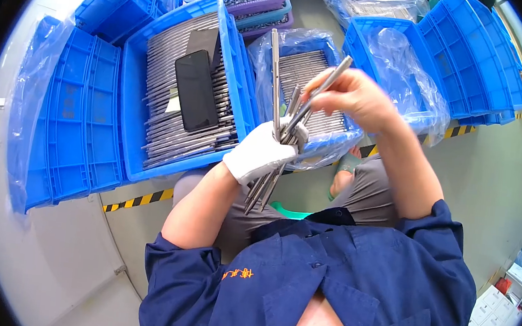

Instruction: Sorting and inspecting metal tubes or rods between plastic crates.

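My left hand (pixel 265 152), in a white glove, is closed around a bundle of slim metal rods (pixel 263 191) that stick out above and below the fist. One rod (pixel 276 71) rises well above the others. With bare fingers, my right hand (pixel 356 98) pinches the upper part of a thicker-looking metal rod (pixel 338 70), whose lower end runs into the bundle. Both hands are above my lap, before a plastic-lined blue crate (pixel 321 146) with rows of rods. On the left, a black phone (pixel 196 89) lies on rods in another blue crate (pixel 131 99).
Stacked blue crates (pixel 79 116) stand at the far left, more crates (pixel 475 57) at the far right. A plastic-lined crate (pixel 362 32) is at the back right. Baskets of small metal parts (pixel 259 4) are stacked behind. Striped floor tape (pixel 140 201) runs below the crates.
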{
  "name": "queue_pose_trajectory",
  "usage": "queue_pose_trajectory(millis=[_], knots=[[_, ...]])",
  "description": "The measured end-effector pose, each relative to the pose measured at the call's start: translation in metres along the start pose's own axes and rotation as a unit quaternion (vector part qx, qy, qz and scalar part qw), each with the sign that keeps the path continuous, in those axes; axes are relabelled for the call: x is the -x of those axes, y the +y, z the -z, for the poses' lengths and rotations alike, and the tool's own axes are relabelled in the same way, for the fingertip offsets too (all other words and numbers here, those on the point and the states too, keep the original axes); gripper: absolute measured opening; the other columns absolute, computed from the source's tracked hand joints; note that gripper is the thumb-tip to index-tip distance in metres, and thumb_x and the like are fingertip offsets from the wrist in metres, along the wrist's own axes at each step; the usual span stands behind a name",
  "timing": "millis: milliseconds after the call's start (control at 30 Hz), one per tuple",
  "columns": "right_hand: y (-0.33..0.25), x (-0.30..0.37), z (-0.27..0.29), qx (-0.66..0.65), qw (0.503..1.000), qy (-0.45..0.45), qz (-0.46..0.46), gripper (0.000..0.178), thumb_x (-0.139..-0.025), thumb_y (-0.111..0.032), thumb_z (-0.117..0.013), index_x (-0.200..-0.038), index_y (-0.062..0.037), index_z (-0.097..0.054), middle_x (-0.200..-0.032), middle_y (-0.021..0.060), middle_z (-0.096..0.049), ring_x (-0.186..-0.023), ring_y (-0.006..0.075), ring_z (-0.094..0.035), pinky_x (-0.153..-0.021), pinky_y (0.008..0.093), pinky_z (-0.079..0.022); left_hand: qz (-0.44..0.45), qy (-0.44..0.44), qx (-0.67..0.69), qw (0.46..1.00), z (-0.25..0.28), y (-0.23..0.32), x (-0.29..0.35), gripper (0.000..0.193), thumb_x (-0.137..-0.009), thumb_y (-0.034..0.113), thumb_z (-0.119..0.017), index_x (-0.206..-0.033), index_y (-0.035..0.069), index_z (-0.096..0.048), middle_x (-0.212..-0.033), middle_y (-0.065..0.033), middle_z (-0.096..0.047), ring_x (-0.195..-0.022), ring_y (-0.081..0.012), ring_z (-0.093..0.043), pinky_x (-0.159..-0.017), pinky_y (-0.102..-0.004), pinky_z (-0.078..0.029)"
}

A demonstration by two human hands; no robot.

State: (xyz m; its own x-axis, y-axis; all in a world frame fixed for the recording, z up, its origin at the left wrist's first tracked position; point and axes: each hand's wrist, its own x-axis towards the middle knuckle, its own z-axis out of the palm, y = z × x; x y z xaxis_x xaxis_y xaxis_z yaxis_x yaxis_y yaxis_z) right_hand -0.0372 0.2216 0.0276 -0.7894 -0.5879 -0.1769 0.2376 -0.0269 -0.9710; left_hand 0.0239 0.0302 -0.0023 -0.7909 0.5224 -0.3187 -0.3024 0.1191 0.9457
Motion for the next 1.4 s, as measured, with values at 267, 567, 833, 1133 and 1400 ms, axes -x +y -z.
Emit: queue_pose_trajectory(millis=[267, 567, 833, 1133, 1400], knots=[[0.008, -0.009, 0.003, 0.035, 0.989, 0.110, 0.088, 0.016, -0.079, -0.015, -0.055, -0.089, -0.0028, -0.056, -0.077, 0.0021, -0.058, -0.061, 0.0053, -0.047, -0.056, 0.0185, -0.040, 0.004, 0.043, 0.081, 0.996, 0.007, 0.004, 0.003, 0.025, -0.066, 0.008, -0.058, -0.090, 0.004, -0.054, -0.072, 0.0014, -0.051, -0.066, -0.0060, -0.046, -0.061, -0.0205, -0.040], [0.026, -0.012, -0.021, -0.181, 0.957, -0.105, -0.202, 0.022, -0.078, -0.021, -0.057, -0.082, 0.0003, -0.056, -0.060, -0.0001, -0.049, -0.049, 0.0057, -0.045, -0.045, 0.0167, -0.038, -0.062, 0.129, 0.265, 0.954, 0.010, 0.018, 0.002, 0.036, -0.071, 0.003, -0.058, -0.106, 0.003, -0.050, -0.086, -0.0026, -0.056, -0.066, -0.0068, -0.050, -0.056, -0.0191, -0.041], [0.038, -0.003, -0.040, -0.210, 0.932, -0.169, -0.243, 0.026, -0.077, -0.020, -0.060, -0.091, 0.0004, -0.053, -0.081, 0.0096, -0.060, -0.064, 0.0099, -0.058, -0.058, 0.0198, -0.049, -0.094, 0.149, 0.226, 0.958, 0.018, 0.011, 0.002, 0.031, -0.069, 0.001, -0.058, -0.099, 0.002, -0.050, -0.082, -0.0074, -0.057, -0.063, -0.0109, -0.054, -0.054, -0.0214, -0.044], [0.040, 0.020, -0.071, -0.254, 0.876, -0.286, -0.295, 0.026, -0.078, -0.021, -0.058, -0.096, -0.0030, -0.052, -0.089, 0.0096, -0.060, -0.078, 0.0151, -0.059, -0.068, 0.0249, -0.048, -0.221, 0.193, 0.225, 0.929, 0.043, 0.021, 0.011, 0.031, -0.070, -0.003, -0.055, -0.098, 0.009, -0.052, -0.084, -0.0124, -0.057, -0.069, -0.0134, -0.055, -0.056, -0.0209, -0.045], [-0.004, 0.025, -0.054, -0.012, 0.909, -0.401, -0.117, 0.023, -0.072, -0.015, -0.063, -0.090, -0.0017, -0.059, -0.079, 0.0053, -0.062, -0.073, 0.0093, -0.057, -0.066, 0.0240, -0.045, -0.237, 0.170, 0.353, 0.889, 0.059, 0.027, 0.018, 0.033, -0.067, -0.006, -0.054, -0.096, 0.008, -0.051, -0.080, -0.0095, -0.054, -0.065, -0.0181, -0.053, -0.059, -0.0279, -0.045]])
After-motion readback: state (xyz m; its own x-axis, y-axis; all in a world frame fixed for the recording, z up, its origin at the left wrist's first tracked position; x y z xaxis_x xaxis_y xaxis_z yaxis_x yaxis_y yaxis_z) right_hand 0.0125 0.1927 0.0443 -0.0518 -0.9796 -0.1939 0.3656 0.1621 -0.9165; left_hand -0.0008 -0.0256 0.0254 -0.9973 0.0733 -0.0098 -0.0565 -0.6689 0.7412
